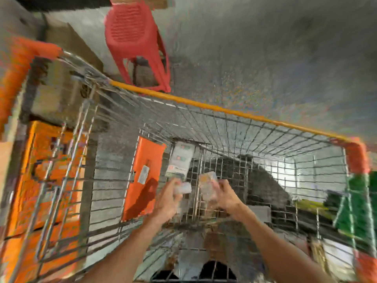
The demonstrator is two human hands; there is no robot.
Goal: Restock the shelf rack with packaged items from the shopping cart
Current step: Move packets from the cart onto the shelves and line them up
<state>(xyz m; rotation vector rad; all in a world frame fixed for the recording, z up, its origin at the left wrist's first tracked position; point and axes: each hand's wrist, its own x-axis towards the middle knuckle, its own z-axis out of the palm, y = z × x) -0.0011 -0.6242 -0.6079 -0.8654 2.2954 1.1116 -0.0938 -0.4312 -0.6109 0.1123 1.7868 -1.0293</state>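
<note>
"Where were the person's hands?"

"Both were down inside the silver wire shopping cart with the orange rim. The left hand had its fingers curled round a small pale, clear-wrapped packet. The right hand gripped a second clear packet with an orange-tinted top, held roughly upright. The two packets were near each other, not touching."

"Anything else in the cart?"

"A flat white package with green marks leaned against the wire wall just beyond the left hand, beside an orange plastic flap — all too smeared to read a label. Blurred goods lay on the basket floor below the wrists; I couldn't tell what."

"And round about?"

"A red plastic stool stood on the grey floor past the far rim. A brown cardboard box and orange cartons sat to the left — something green outside the right wall."
</note>
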